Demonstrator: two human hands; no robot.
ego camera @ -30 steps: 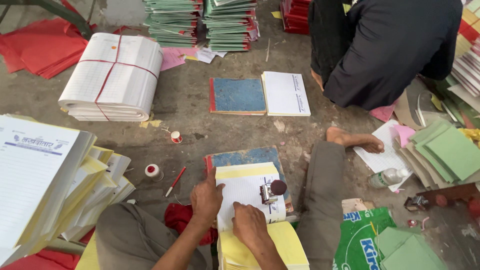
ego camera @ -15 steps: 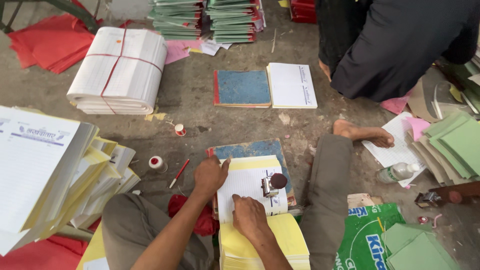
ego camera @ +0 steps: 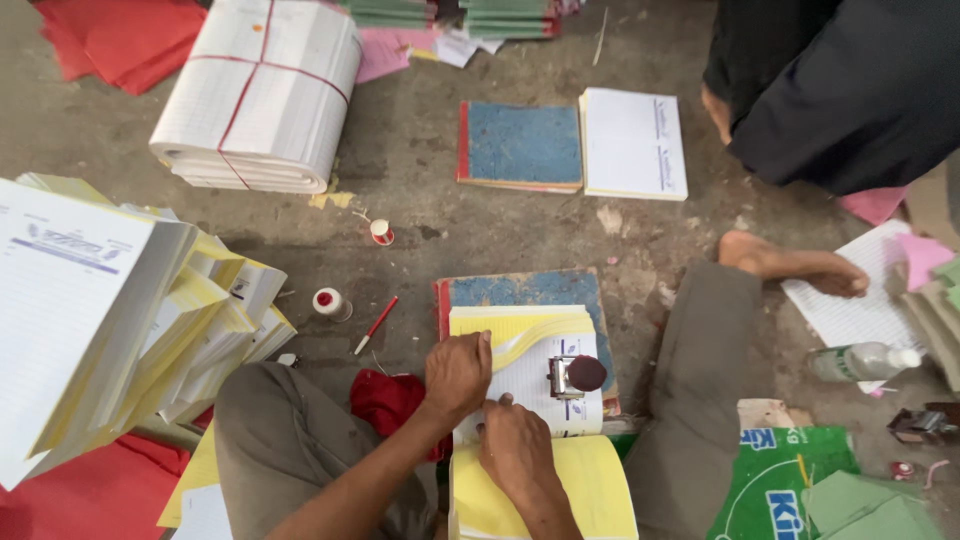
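My right hand (ego camera: 517, 452) lies curled on the yellow-and-white pad of forms (ego camera: 530, 395) between my knees, though its back hides what the fingers pinch, so I cannot tell their grip. My left hand (ego camera: 457, 375) presses flat on the pad's left edge, fingers closed together, holding nothing. Just right stands a numbering stamp (ego camera: 574, 376), and beyond it a blue-covered book (ego camera: 520, 145) on the floor (ego camera: 420, 215).

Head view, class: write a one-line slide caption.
Seated on the floor, left hand and right hand press an open pad beside a stamp.
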